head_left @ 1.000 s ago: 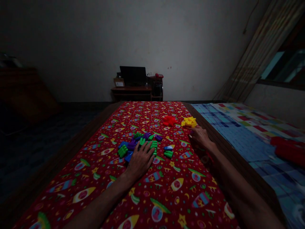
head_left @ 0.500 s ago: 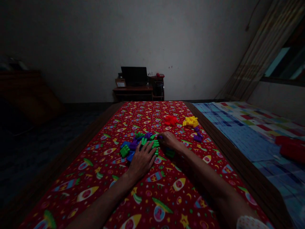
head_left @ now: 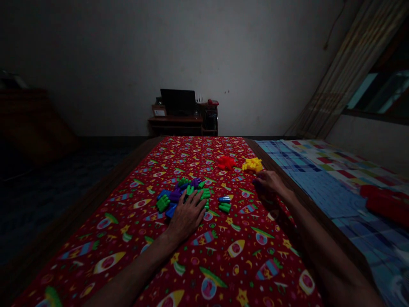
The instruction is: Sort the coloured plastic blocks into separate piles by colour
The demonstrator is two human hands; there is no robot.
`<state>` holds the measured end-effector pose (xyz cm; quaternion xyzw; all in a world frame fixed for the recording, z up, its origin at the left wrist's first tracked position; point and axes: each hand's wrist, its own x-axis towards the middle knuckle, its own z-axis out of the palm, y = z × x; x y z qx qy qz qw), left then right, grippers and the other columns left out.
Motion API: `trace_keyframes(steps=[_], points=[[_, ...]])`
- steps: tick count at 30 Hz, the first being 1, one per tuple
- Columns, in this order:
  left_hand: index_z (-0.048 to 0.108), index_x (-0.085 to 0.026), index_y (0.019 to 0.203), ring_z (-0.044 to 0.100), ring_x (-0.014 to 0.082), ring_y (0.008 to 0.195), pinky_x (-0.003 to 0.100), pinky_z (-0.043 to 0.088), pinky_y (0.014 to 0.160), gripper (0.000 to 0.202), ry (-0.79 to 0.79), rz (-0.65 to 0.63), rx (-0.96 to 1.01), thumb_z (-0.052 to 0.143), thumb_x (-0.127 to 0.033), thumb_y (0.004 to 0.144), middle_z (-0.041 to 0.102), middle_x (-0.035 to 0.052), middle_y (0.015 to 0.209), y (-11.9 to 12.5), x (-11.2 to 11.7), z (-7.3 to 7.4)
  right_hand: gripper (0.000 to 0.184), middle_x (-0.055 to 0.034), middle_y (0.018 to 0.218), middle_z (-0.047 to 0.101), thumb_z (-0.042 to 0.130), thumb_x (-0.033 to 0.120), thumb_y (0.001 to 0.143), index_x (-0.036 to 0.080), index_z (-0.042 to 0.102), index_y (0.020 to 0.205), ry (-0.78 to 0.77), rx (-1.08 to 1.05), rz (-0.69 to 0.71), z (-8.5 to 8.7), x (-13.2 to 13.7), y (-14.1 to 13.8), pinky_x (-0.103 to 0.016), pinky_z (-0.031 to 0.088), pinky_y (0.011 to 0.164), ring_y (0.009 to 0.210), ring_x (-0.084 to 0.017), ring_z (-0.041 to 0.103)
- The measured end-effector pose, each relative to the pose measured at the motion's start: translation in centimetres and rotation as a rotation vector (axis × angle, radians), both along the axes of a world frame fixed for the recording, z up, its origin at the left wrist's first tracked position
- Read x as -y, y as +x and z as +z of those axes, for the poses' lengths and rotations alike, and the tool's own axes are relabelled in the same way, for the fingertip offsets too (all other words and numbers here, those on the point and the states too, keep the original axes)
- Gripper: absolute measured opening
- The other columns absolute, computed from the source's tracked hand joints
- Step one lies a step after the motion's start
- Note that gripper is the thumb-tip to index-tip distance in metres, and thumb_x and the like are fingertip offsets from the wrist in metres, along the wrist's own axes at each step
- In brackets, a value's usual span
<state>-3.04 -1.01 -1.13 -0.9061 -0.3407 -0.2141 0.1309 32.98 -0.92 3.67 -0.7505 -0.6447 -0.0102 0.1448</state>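
My left hand (head_left: 187,215) lies flat on the red patterned cloth (head_left: 223,264), fingers spread, its fingertips touching a mixed pile of green, purple and blue plastic blocks (head_left: 182,192). My right hand (head_left: 271,184) is out to the right near the table edge, just below a small pile of yellow blocks (head_left: 253,164). Its fingers are curled down, and a bit of a purple block (head_left: 255,181) barely shows at the fingertips. A pile of red blocks (head_left: 226,162) sits left of the yellow ones. A blue block and a green block (head_left: 225,204) lie between my hands.
The table's wooden edge (head_left: 306,200) runs along the right, with a checked bedsheet (head_left: 326,179) and a red object (head_left: 383,204) beyond it. A low desk with a dark screen (head_left: 179,102) stands against the far wall. The room is dim.
My right hand went from the right side to the mixed pile, then back to the right near the yellow blocks, covering the purple pieces there. My left hand stayed flat.
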Motion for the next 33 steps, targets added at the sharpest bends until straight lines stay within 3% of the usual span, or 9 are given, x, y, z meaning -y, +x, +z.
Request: trace_keyframes(steps=[4, 8, 10, 14, 17, 22, 26, 30, 33], points=[[0.063, -0.024, 0.114, 0.048, 0.0277, 0.128, 0.054, 0.031, 0.111, 0.028, -0.002, 0.009, -0.016, 0.044, -0.03, 0.095, 0.055, 0.0082, 0.138, 0.0, 0.0, 0.0, 0.034, -0.0136, 0.105, 0.072, 0.045, 0.03, 0.091, 0.015, 0.071, 0.107, 0.037, -0.021, -0.175, 0.4, -0.9, 0.7, -0.027, 0.045, 0.077, 0.099, -0.023, 0.066], [0.063, -0.024, 0.114, 0.048, 0.0278, 0.129, 0.055, 0.03, 0.111, 0.028, -0.002, 0.01, -0.018, 0.046, -0.03, 0.094, 0.055, 0.0084, 0.138, -0.1, 0.0, -0.1, 0.043, -0.0203, 0.116, 0.066, 0.055, 0.04, 0.088, 0.01, 0.061, 0.118, -0.044, -0.024, -0.363, 0.1, -2.1, 0.0, -0.03, 0.046, 0.077, 0.107, -0.028, 0.063], [0.063, -0.024, 0.114, 0.049, 0.027, 0.128, 0.054, 0.03, 0.112, 0.027, 0.006, 0.002, -0.01, 0.047, -0.029, 0.093, 0.055, 0.0085, 0.138, -0.1, 0.0, -0.1, 0.047, -0.0213, 0.118, 0.065, 0.059, 0.04, 0.085, 0.009, 0.058, 0.12, -0.061, -0.044, -0.399, -0.4, -2.4, -0.3, -0.031, 0.046, 0.075, 0.107, -0.029, 0.063], [0.063, -0.024, 0.115, 0.048, 0.0269, 0.129, 0.054, 0.029, 0.112, 0.028, 0.013, 0.0, -0.01, 0.046, -0.029, 0.094, 0.054, 0.0083, 0.139, -0.2, 0.0, -0.2, 0.034, -0.0165, 0.111, 0.068, 0.057, 0.033, 0.084, 0.013, 0.063, 0.112, -0.013, -0.098, -0.404, -1.2, -2.3, 0.6, -0.027, 0.045, 0.068, 0.1, -0.026, 0.065], [0.063, -0.024, 0.115, 0.047, 0.0275, 0.13, 0.054, 0.031, 0.112, 0.028, 0.003, 0.004, -0.013, 0.046, -0.029, 0.094, 0.055, 0.0079, 0.139, -0.2, 0.0, -0.1, 0.031, -0.0127, 0.104, 0.071, 0.058, 0.03, 0.081, 0.014, 0.067, 0.106, -0.012, -0.13, -0.328, -1.0, -2.1, 2.2, -0.025, 0.043, 0.064, 0.093, -0.024, 0.066], [0.064, -0.024, 0.114, 0.049, 0.0277, 0.128, 0.055, 0.03, 0.112, 0.028, 0.002, -0.005, -0.005, 0.045, -0.03, 0.094, 0.056, 0.0082, 0.137, -0.1, -0.1, -0.1, 0.018, -0.0058, 0.081, 0.074, 0.067, 0.026, 0.075, 0.015, 0.075, 0.087, -0.211, -0.197, -0.134, -0.2, -1.8, 4.2, -0.021, 0.043, 0.059, 0.073, -0.018, 0.066], [0.064, -0.023, 0.114, 0.048, 0.0279, 0.129, 0.055, 0.03, 0.111, 0.028, -0.003, -0.001, -0.008, 0.045, -0.03, 0.094, 0.055, 0.0081, 0.138, -0.1, 0.0, -0.1, 0.026, -0.0087, 0.087, 0.075, 0.057, 0.027, 0.084, 0.013, 0.075, 0.095, -0.122, -0.235, -0.087, 0.0, -1.3, 4.0, -0.023, 0.046, 0.062, 0.073, -0.018, 0.067], [0.063, -0.024, 0.115, 0.047, 0.028, 0.129, 0.056, 0.03, 0.111, 0.029, -0.004, 0.002, -0.016, 0.044, -0.03, 0.095, 0.055, 0.0084, 0.138, -0.1, 0.0, 0.0, 0.03, -0.0119, 0.097, 0.074, 0.05, 0.025, 0.089, 0.012, 0.074, 0.1, 0.109, -0.178, -0.045, 0.6, -1.3, 0.9, -0.025, 0.046, 0.072, 0.086, -0.021, 0.068], [0.062, -0.023, 0.116, 0.047, 0.0281, 0.129, 0.056, 0.03, 0.111, 0.029, -0.006, 0.004, -0.022, 0.044, -0.03, 0.095, 0.054, 0.0085, 0.139, -0.1, 0.1, 0.0, 0.029, -0.0096, 0.095, 0.075, 0.048, 0.023, 0.09, 0.014, 0.074, 0.099, 0.141, -0.227, 0.147, 0.9, -2.3, -4.2, -0.025, 0.046, 0.074, 0.084, -0.019, 0.068]])
